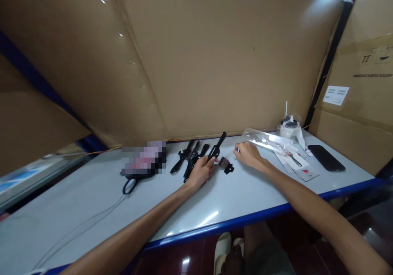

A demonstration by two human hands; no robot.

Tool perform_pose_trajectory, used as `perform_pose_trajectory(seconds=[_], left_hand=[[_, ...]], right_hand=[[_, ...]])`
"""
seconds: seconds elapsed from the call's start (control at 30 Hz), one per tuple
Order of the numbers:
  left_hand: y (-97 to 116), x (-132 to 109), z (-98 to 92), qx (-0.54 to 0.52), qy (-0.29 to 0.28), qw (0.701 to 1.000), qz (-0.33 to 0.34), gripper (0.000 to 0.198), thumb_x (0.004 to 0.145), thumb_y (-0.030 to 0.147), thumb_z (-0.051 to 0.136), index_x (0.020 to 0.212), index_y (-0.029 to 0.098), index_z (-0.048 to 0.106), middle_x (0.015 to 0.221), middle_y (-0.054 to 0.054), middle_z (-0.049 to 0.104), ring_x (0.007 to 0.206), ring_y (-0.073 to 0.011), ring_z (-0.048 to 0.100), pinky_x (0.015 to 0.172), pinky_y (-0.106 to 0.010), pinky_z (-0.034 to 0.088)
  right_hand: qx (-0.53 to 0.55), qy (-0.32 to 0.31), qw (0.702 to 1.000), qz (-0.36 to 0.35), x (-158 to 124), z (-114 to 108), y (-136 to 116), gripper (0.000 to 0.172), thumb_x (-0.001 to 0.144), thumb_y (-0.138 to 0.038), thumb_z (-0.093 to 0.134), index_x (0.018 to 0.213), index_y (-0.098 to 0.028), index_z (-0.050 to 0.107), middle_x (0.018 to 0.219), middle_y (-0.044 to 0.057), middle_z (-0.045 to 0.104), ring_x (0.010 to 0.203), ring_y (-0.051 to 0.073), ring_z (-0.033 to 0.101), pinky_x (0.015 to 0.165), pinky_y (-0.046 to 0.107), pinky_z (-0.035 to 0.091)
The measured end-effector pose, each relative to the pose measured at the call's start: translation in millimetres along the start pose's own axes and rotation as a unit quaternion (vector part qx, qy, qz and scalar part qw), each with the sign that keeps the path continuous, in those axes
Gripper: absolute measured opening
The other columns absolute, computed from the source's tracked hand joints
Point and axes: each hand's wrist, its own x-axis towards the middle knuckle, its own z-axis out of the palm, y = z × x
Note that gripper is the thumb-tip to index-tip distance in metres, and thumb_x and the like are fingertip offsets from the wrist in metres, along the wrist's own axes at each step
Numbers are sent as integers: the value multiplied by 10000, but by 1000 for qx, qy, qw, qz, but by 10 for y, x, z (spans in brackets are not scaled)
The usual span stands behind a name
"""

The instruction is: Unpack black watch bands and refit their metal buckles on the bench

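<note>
My left hand [202, 170] is closed around one end of a black spokeshave body [218, 146], which tilts up and to the right. Just right of those fingers lie a dark flat metal piece [224, 163] and a small black notched part [229, 169] on the table. My right hand [247, 153] rests low over the tabletop, its fingers bent together beside some tiny metal bits [236, 158]. What its fingertips hold, if anything, is too small to make out. Several more black spokeshaves [183, 157] lie in a pile to the left of my left hand, partly hidden by it.
A clear plastic package [265, 139] and printed cards [302, 166] lie at the right, with a black phone [326, 158] beyond them. A lidded cup with a straw [288, 128] stands at the back. A blurred-out device [143, 158] sits left. Cardboard [215, 62] walls the back.
</note>
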Motion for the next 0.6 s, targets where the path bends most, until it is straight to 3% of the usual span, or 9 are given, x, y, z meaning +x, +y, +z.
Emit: perform_pose_trajectory(seconds=[0.2, 0.3, 0.4, 0.47, 0.6], left_hand=[[32, -18, -4, 8, 1, 999, 38, 438, 856, 604, 610, 886, 168, 588, 483, 104, 403, 326, -81, 336, 323, -208, 227], [48, -39, -5, 6, -22, 998, 67, 472, 887, 644, 556, 869, 173, 576, 457, 88, 441, 311, -90, 372, 338, -217, 245], [62, -78, 15, 18, -54, 995, 86, 490, 899, 672, 532, 842, 185, 557, 442, 78, 463, 309, -94, 380, 355, -224, 265], [73, -115, 38, 43, -76, 991, 104, 479, 908, 667, 532, 817, 196, 540, 441, 78, 464, 322, -92, 374, 375, -224, 281], [121, -203, 80, 110, -81, 979, 151, 450, 960, 624, 479, 796, 209, 534, 480, 44, 523, 392, -118, 444, 459, -243, 354]], right_hand=[[42, 30, 998, 28, 33, -104, 69, 244, 984, -212, 549, 996, -165, 789, 1024, 141, 789, 987, 268, 719, 805, 314, 475], [175, 28, 984, 17, 58, -79, 85, 279, 1027, -281, 533, 933, -154, 762, 875, 102, 767, 818, 202, 706, 737, 282, 491], [381, -32, 924, -12, 50, 15, -17, 344, 1060, -385, 488, 960, -151, 719, 821, 57, 736, 602, 125, 632, 551, 229, 464], [482, -60, 874, -20, 18, 84, -140, 349, 1042, -427, 520, 939, -147, 700, 785, 46, 718, 572, 116, 610, 463, 201, 424], [610, -61, 790, -3, -61, 125, -345, 399, 979, -506, 625, 821, -142, 676, 780, 57, 712, 659, 135, 649, 545, 211, 529]])
